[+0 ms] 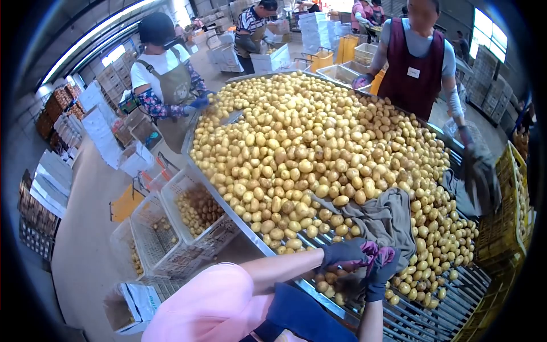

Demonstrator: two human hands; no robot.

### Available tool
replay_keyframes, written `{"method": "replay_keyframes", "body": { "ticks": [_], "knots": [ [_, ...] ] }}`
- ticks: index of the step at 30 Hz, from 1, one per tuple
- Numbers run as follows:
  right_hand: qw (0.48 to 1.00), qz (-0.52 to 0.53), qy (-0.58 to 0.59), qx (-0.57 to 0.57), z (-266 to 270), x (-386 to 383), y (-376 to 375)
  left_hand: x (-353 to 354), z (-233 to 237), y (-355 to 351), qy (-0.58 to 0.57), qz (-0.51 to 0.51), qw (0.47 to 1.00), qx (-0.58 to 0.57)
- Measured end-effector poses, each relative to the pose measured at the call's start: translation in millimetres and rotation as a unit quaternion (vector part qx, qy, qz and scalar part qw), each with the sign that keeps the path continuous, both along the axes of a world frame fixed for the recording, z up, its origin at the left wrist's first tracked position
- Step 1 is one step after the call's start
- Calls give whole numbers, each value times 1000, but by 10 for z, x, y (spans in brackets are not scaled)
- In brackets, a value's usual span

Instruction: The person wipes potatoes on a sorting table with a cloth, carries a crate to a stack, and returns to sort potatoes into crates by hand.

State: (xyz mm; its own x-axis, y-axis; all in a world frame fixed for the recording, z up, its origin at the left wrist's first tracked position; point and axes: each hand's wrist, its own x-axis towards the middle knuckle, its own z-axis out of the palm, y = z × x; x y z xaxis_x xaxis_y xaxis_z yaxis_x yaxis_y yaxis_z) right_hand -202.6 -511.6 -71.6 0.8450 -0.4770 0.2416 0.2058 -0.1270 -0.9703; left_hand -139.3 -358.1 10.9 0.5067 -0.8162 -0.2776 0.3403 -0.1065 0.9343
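Observation:
My left hand (348,254), in a dark glove with a purple palm, is closed, its fingertips meeting my right hand. My right hand (380,275), gloved alike, is closed too, its fingers bent against the left. What they hold, if anything, is hidden between the gloves. Right behind them a crumpled grey cloth (384,222) lies over the potatoes, its near end against my right hand. A large heap of yellow-brown potatoes (296,154) covers the sorting table. Some potatoes and a brownish patch show beneath my hands, over the metal rollers (439,319).
A co-worker in a maroon apron (407,74) stands across, one gloved hand at a dark cloth (481,179). Another co-worker (165,74) reaches in at the left. White crates (191,208) with potatoes stand left of the table rim (245,228); yellow crates (501,222) stand at the right.

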Motion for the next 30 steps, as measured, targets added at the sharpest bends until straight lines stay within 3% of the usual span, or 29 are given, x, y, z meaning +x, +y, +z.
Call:
{"method": "replay_keyframes", "body": {
  "ticks": [2,4,6,10,12,14,16,17,18,20,23,25,28,29,30],
  "knots": [
    [946,-28,-61,-316,37,85,-58,84,131,73,-16,-2,1000,-2],
    [965,-17,-44,-258,143,133,-30,186,104,115,-14,-38,999,-13],
    [913,5,-139,-384,145,221,-139,265,-67,82,-14,-60,997,-36],
    [866,13,-127,-484,124,382,-264,316,-38,51,-6,-78,996,-40],
    [848,20,-134,-513,82,563,-453,291,-319,-60,-48,-107,992,-41],
    [810,42,64,-581,-20,719,-815,186,-455,-94,-138,-50,988,-55],
    [883,-10,23,-470,-114,674,-1337,356,-61,39,-143,-87,984,60],
    [899,-48,-5,-436,-1,604,-1549,548,-514,8,-409,50,909,69],
    [909,-83,-1,-409,123,461,-1827,655,-811,8,-633,182,749,74],
    [916,-156,35,-369,391,109,-2460,950,-662,353,-697,130,623,332],
    [884,-276,104,-363,773,-496,-3195,1131,-697,671,-635,75,651,409],
    [862,-316,150,-367,868,-752,-3401,1247,-964,761,-718,129,593,341],
    [875,-278,173,-357,647,-891,-3407,1297,-971,640,-691,98,583,416],
    [898,-233,168,-334,500,-912,-3279,1324,-1152,664,-736,122,517,420],
    [928,-179,168,-279,384,-908,-2986,1405,-1355,693,-774,189,486,360]
  ]
}}
